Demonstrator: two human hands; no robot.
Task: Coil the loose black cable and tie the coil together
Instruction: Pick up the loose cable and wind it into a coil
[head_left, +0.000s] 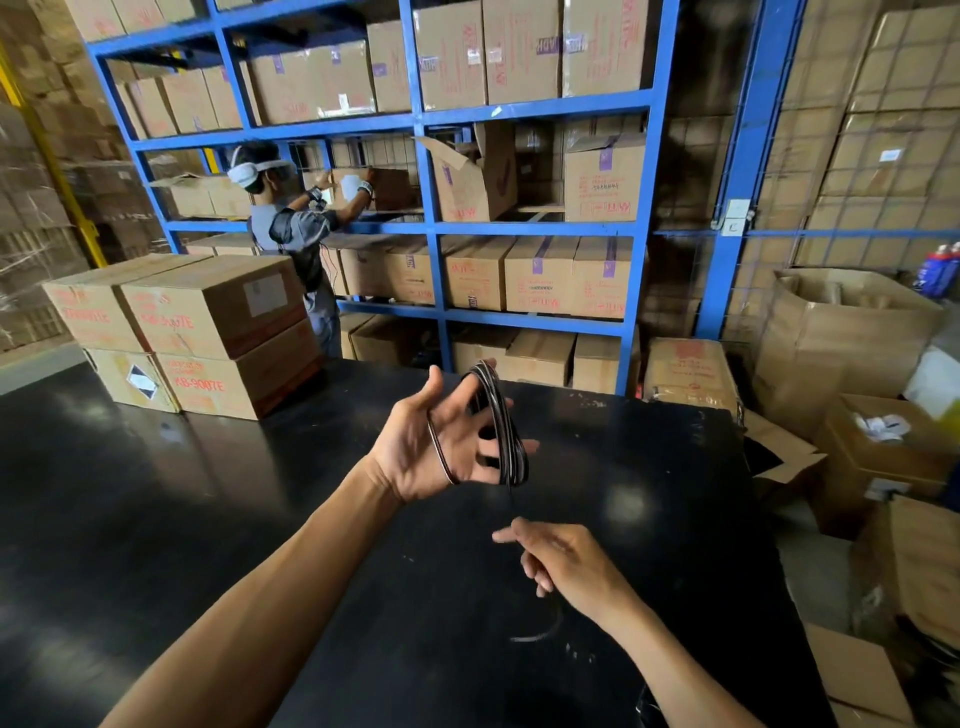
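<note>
Head view: your left hand (441, 441) is raised above the black desk (208, 493), palm up, fingers spread wide, with the cable (501, 421) coiled in loops around them. One strand runs down from the coil to your right hand (558, 558), whose grip is pinched on it. The loose tail curves below that hand, over the desk. Boxes (208, 332) sit at the desk's far left.
</note>
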